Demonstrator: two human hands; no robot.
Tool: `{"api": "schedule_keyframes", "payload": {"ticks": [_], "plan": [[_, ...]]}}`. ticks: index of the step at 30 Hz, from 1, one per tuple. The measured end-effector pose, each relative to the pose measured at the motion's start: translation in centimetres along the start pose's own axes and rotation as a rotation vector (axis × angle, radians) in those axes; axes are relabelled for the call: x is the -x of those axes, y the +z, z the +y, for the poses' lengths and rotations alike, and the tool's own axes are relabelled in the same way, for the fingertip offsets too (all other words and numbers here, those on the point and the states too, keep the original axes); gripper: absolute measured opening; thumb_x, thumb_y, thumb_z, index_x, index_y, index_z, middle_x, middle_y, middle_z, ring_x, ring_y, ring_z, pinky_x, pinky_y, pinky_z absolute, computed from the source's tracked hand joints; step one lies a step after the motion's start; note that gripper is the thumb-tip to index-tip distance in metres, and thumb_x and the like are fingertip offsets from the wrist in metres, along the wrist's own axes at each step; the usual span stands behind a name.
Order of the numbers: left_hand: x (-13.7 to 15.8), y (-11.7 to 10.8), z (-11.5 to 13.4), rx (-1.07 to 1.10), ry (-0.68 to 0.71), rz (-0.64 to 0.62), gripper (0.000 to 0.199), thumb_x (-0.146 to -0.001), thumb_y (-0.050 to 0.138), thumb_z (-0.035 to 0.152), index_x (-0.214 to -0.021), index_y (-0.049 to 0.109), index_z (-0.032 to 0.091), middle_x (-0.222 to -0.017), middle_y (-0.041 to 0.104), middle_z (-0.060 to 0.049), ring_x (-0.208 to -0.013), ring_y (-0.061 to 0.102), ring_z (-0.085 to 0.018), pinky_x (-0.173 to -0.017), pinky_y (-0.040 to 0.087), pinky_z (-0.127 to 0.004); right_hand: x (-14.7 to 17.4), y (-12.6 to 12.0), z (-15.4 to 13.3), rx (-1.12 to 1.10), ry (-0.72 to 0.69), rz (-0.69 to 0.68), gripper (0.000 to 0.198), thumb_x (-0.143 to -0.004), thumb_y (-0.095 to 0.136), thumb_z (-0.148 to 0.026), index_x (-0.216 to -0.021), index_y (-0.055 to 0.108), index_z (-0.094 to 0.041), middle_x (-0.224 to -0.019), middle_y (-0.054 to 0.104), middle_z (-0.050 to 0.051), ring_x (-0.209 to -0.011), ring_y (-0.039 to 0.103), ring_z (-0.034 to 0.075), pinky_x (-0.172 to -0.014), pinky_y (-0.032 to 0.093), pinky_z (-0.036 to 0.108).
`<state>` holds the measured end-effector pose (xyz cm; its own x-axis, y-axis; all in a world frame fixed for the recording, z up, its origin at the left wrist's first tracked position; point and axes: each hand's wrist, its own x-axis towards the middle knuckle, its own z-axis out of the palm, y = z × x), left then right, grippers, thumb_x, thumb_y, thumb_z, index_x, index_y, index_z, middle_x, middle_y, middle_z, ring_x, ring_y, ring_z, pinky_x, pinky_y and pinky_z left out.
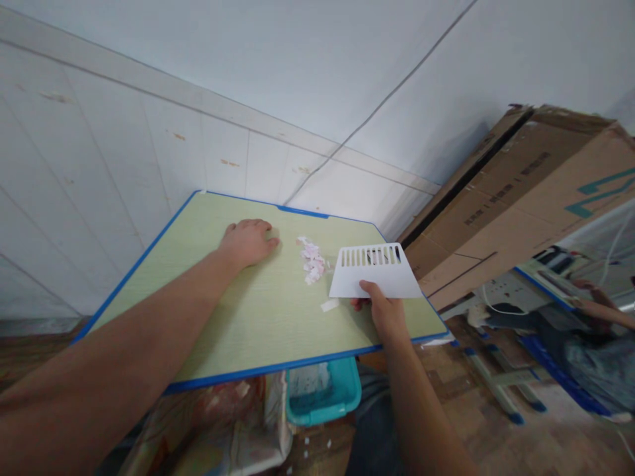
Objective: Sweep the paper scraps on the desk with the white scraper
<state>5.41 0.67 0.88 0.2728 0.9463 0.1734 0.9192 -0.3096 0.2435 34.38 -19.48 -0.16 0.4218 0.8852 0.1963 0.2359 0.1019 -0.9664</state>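
A white flat sheet with a row of slots along its far edge (373, 281) is in my right hand (387, 316), the thumb on top and the fingers beneath. It is held above the right part of the pale green tabletop (258, 324). My left hand (249, 242) rests palm down on the tabletop, fingers apart and holding nothing. Between my hands lies a small heap of white and pinkish paper scraps (312, 261). One white strip (329, 305) lies apart from the heap, close to my right hand.
Blue edging (278, 367) borders the table. Below its front edge are a teal plastic basket (325, 415) and a pale bag (275, 423). Large cardboard boxes (516, 192) lean at the right. A grey cable (381, 104) runs down the wall. Another person (595, 357) sits far right.
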Motion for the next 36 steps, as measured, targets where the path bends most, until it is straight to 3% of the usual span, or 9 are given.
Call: {"api": "schedule_keyframes", "payload": {"ticks": [12,20,36], "plan": [[-0.1,0.1,-0.1,0.014,-0.003,-0.005,0.070,-0.110,0.050,0.054,-0.166,0.076,0.022,-0.180,0.069,-0.018,-0.167,0.061,-0.042,-0.138,0.046,-0.058,0.1,-0.3,0.1,-0.006,0.065,0.119,0.029,-0.075,0.082,-0.050,-0.056,0.070,-0.031,-0.052,0.067,0.004,-0.052,0.060,0.027,-0.057,0.055,0.043],[-0.1,0.1,0.0,-0.004,0.003,-0.009,0.071,-0.111,0.048,0.056,-0.166,0.075,0.020,-0.181,0.068,-0.018,-0.168,0.061,-0.042,-0.137,0.047,-0.058,2.1,-1.8,-0.1,0.014,0.066,0.144,0.029,-0.083,0.083,-0.042,-0.058,0.073,-0.030,-0.055,0.072,0.003,-0.057,0.064,0.027,-0.063,0.057,0.041],[-0.1,0.0,0.0,0.030,-0.008,-0.001,0.069,-0.110,0.053,0.054,-0.165,0.077,0.021,-0.180,0.069,-0.018,-0.169,0.061,-0.043,-0.138,0.046,-0.058,3.4,-2.4,-0.3,-0.013,0.030,-0.030,0.036,-0.087,0.090,-0.041,-0.057,0.074,-0.029,-0.054,0.069,0.002,-0.059,0.066,0.026,-0.072,0.063,0.041]]}}
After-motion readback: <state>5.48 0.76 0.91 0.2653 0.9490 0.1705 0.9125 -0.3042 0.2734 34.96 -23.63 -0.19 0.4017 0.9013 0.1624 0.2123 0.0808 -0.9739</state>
